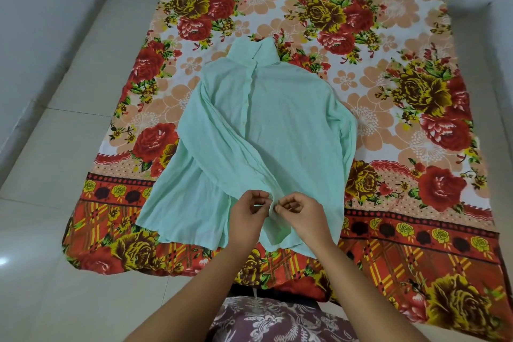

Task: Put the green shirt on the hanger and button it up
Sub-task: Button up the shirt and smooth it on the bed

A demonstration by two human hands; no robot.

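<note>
Left hand [247, 215] and right hand [298, 212] — fingers pinched on green shirt [266, 125] placket, near hem

Setting: a room in a home, domestic in every visible detail. Floor [69, 164] of large pale glossy tiles, meeting plain light walls [41, 8] at left and far right. Spread flat on the tiles, a floral bedsheet [402, 91] in red, orange and yellow, with a checked border, serving as the work surface. On it, a green shirt [277, 125], laid out front up. At the near edge, a lap in patterned maroon cloth [277, 322].
</note>
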